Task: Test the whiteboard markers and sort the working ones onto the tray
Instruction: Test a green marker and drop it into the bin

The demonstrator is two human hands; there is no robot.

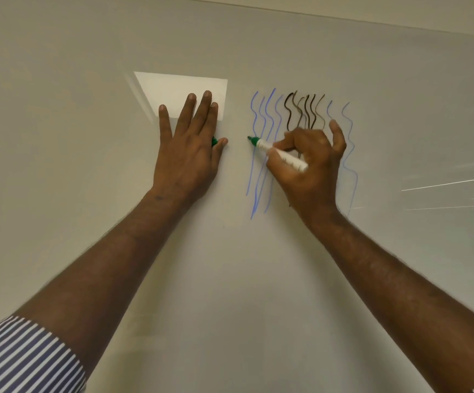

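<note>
Right hand fingers clamped round green marker; left hand fingers straight.

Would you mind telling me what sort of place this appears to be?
Probably an office or meeting room: a glossy whiteboard fills the view, carrying blue and black squiggles, and it reflects a rectangular ceiling light.
</note>
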